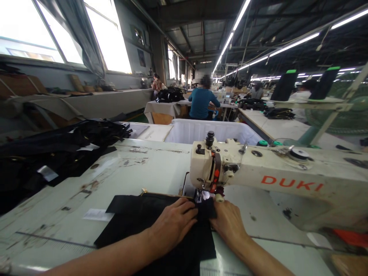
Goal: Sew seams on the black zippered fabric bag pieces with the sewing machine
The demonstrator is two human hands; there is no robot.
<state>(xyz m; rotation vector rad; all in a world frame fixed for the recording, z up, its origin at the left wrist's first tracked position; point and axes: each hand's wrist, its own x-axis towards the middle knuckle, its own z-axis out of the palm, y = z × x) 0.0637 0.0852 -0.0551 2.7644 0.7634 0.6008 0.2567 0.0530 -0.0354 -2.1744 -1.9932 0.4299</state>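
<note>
A black fabric piece (138, 218) lies on the machine bed, a gold-toned zipper (152, 194) along its far edge. Its right end is by the needle and presser foot (199, 195) of a sewing machine (258, 176) marked DUKI. My left hand (175, 222) bears down on the cloth just left of the foot, fingers bent and closed on it. At the right, my right hand (228, 220) grips the cloth's edge close to the foot; its fingertips are partly hidden. A white label (97, 214) shows at the fabric's left side.
Dark garment pieces (57, 165) are piled at the left. Beyond the machine stands a white plastic bin (212, 130). Thread cones (284, 86) stand on a rack at the right, near a green fan (333, 111). A person in a blue top (201, 101) sits farther ahead.
</note>
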